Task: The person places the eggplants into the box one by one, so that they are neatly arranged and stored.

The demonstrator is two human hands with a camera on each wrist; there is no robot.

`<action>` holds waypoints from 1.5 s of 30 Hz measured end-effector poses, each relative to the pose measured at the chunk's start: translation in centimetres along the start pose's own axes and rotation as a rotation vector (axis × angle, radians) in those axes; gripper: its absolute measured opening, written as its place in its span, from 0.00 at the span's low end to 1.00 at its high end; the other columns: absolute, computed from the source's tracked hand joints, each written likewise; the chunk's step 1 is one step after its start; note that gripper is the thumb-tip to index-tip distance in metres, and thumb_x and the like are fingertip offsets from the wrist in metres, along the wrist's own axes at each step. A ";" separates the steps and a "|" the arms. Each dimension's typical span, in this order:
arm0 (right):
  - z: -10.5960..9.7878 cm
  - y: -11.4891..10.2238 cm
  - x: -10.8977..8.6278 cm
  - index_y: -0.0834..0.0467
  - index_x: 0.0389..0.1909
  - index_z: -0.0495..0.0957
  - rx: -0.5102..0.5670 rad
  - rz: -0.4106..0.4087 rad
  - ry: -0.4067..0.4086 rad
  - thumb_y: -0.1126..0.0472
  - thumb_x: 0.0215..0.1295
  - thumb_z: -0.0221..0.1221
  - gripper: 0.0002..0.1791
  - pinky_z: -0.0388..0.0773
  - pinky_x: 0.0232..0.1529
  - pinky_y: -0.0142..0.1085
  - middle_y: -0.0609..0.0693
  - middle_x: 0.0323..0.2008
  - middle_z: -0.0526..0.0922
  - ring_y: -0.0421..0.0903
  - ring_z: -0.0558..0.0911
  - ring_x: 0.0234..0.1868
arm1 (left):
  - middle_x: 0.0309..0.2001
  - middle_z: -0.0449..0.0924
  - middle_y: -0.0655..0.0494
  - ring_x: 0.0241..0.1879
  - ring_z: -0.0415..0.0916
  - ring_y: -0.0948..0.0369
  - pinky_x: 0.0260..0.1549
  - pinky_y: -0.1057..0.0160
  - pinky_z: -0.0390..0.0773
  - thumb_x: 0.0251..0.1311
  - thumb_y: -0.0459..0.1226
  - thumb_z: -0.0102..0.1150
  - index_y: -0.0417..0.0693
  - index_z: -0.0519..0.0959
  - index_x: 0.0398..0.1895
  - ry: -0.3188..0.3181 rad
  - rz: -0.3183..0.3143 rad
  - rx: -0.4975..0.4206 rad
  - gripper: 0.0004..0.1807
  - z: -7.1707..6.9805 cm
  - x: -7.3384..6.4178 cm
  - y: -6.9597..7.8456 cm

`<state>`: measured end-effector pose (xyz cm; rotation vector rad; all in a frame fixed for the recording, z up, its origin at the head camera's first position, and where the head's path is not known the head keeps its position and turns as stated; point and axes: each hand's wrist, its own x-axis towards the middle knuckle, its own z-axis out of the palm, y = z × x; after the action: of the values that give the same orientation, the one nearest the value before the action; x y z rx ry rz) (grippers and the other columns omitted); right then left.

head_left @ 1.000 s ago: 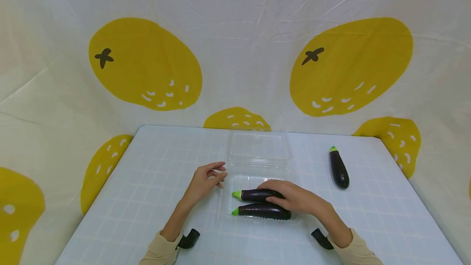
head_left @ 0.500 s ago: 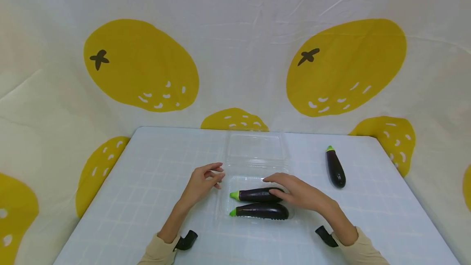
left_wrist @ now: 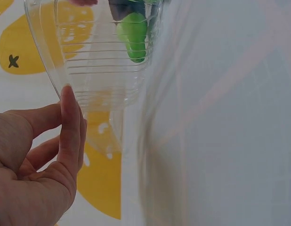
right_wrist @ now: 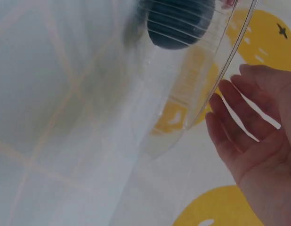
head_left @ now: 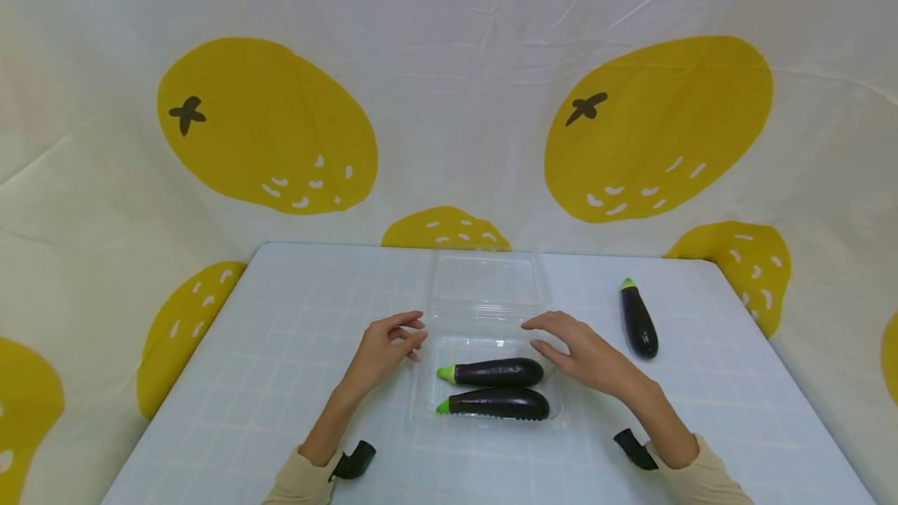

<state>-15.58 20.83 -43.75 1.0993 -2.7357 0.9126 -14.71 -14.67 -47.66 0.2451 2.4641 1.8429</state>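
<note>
Two dark purple eggplants with green stems, a far one (head_left: 500,372) and a near one (head_left: 500,404), lie side by side in the base of a clear plastic clamshell box (head_left: 484,347). The box's lid (head_left: 487,283) is folded back flat behind it. My left hand (head_left: 382,349) is at the box's left side, fingers relaxed; in the left wrist view a fingertip (left_wrist: 67,92) meets the clear rim. My right hand (head_left: 592,353) hovers by the right rear corner, fingers loosely bent and holding nothing. In the right wrist view an eggplant's rounded end (right_wrist: 178,23) shows through the wall.
A third eggplant (head_left: 638,322) lies on the table to the right of the box, beyond the right hand. A pale checked cloth (head_left: 309,294) covers the table. Behind it hangs a white curtain (head_left: 463,115) with big yellow fruit prints.
My right hand has let go of the far eggplant, lifted off it and moved back and to the right. The left hand has stayed by the box's left side.
</note>
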 end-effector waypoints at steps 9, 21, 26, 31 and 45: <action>-0.8 1.3 -0.7 0.57 0.55 0.83 -0.076 0.002 0.152 0.68 0.66 0.67 0.16 0.82 0.54 0.52 0.49 0.52 0.85 0.51 0.82 0.55 | 0.48 0.84 0.46 0.26 0.85 0.56 0.36 0.68 0.85 0.67 0.33 0.67 0.32 0.76 0.65 0.009 -0.020 0.009 0.25 -0.1 -0.1 0.2; -1.6 3.2 -2.2 0.60 0.54 0.83 -0.131 0.058 0.258 0.70 0.63 0.69 0.18 0.82 0.54 0.46 0.50 0.51 0.86 0.51 0.83 0.54 | 0.48 0.84 0.46 0.26 0.85 0.56 0.37 0.69 0.84 0.67 0.33 0.67 0.33 0.77 0.65 0.007 -0.029 0.014 0.25 -0.1 -0.1 0.0; -1.8 3.9 -2.7 0.61 0.53 0.83 -0.140 0.060 0.297 0.71 0.62 0.69 0.18 0.73 0.59 0.23 0.52 0.50 0.86 0.53 0.84 0.53 | 0.48 0.84 0.47 0.26 0.84 0.57 0.36 0.69 0.84 0.67 0.33 0.67 0.33 0.77 0.65 0.010 -0.029 0.015 0.25 0.0 0.0 0.0; -1.9 4.9 -3.1 0.63 0.52 0.83 -0.138 0.028 0.349 0.74 0.60 0.69 0.18 0.59 0.59 0.12 0.54 0.49 0.87 0.55 0.84 0.52 | 0.48 0.84 0.45 0.26 0.84 0.57 0.35 0.67 0.85 0.67 0.33 0.66 0.32 0.76 0.65 0.007 -0.010 0.002 0.25 0.0 -0.1 0.1; -2.4 7.4 -4.2 0.64 0.51 0.82 -0.134 0.131 0.402 0.74 0.61 0.68 0.17 0.56 0.59 0.10 0.57 0.48 0.84 0.56 0.81 0.50 | 0.48 0.84 0.45 0.25 0.84 0.56 0.36 0.68 0.84 0.67 0.32 0.66 0.32 0.77 0.64 0.009 -0.009 -0.005 0.24 0.0 -0.1 0.1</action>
<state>-17.62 28.88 -46.60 0.6367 -2.5095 0.8418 -14.60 -14.62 -47.55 0.2252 2.4621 1.8510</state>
